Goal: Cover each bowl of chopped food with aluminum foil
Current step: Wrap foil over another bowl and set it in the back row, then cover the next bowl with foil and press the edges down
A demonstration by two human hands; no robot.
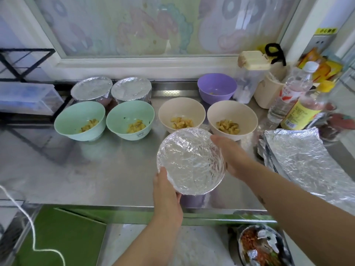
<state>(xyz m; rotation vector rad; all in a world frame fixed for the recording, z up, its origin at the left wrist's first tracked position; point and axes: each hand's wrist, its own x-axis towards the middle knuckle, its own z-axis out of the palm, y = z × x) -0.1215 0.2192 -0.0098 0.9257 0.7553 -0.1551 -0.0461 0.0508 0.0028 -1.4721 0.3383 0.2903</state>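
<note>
A foil-covered bowl (190, 160) is held between both hands above the steel counter (107, 169), tilted toward me. My left hand (166, 191) grips its near-left rim. My right hand (228, 152) cups its right side. Behind it stand two green bowls (79, 120) (130, 119) and two beige bowls (181, 114) (232, 120), each uncovered with chopped yellow food inside. Two foil-covered bowls (92, 90) (131, 90) sit at the back left. A purple bowl (217, 88) at the back is uncovered. A stack of foil sheets (303, 162) lies at the right.
Bottles (292, 95) (305, 110), a clear lidded jug (249, 77) and a beige container (267, 93) crowd the back right corner. A clear box on a black rack (25, 98) stands at the left. Below the counter edge sits a bin with scraps (263, 246).
</note>
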